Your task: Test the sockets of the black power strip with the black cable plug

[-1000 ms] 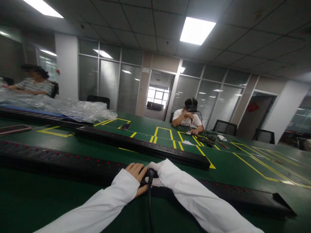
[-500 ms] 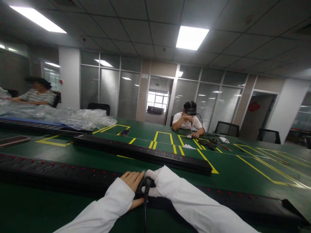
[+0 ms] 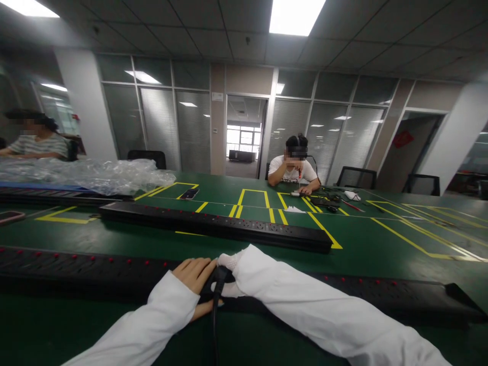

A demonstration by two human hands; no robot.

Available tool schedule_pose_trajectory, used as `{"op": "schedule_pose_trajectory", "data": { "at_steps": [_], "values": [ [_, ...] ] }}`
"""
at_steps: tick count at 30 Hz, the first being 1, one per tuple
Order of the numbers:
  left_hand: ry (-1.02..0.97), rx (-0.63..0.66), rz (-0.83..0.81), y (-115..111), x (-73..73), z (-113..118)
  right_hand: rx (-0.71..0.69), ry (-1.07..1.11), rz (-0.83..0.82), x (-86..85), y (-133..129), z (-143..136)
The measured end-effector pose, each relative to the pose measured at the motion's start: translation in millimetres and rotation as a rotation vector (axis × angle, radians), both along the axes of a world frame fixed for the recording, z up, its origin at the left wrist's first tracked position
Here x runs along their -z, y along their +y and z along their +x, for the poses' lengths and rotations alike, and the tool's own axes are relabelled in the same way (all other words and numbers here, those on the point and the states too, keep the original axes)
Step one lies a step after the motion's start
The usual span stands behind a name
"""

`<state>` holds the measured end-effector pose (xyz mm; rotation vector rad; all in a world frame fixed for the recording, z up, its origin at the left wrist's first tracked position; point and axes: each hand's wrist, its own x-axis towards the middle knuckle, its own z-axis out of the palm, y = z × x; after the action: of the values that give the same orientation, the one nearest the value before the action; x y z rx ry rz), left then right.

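A long black power strip [image 3: 95,272] with red switches lies across the near side of the table. My left hand [image 3: 194,277], bare below a white sleeve, wraps over it, fingers on top and thumb along the front edge. Right beside it, my right hand [image 3: 230,262] wears a white glove and pinches a black power plug [image 3: 220,276] against the strip's top. The plug's cord [image 3: 215,325] hangs down toward me. Whether the prongs sit in a socket is hidden by the plug and fingers.
A second black power strip [image 3: 229,227] lies farther back on the green table [image 3: 366,249], marked with yellow tape. Clear plastic wrap [image 3: 125,175] is heaped at left. A phone [image 3: 189,193] lies beyond. A person [image 3: 293,168] sits opposite, and another person [image 3: 38,142] at far left.
My view has dipped and swung slightly, so the room sits higher in the picture. Both hands keep their places on the strip, with the plug still held.
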<state>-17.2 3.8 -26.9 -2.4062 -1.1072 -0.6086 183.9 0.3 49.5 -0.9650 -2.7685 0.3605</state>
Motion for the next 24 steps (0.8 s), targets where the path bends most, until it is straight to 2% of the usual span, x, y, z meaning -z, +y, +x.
{"op": "schedule_pose_trajectory", "data": {
  "at_steps": [8, 12, 17, 24],
  "values": [
    [0.071, -0.037, -0.104, -18, -28.3, 6, 0.037, 0.024, 0.006, 5.1, 2, -4],
    [0.08, -0.044, -0.107, -22, -35.2, 6, 0.062, 0.009, 0.04, 1.0, -6, -5],
    [0.105, -0.033, -0.106, -22, -34.0, 6, 0.065, -0.032, 0.097, -10.5, -14, -5],
    [0.048, -0.024, -0.042, -13, -21.4, 4, 0.067, -0.065, 0.145, -16.6, -13, -5]
  ]
}}
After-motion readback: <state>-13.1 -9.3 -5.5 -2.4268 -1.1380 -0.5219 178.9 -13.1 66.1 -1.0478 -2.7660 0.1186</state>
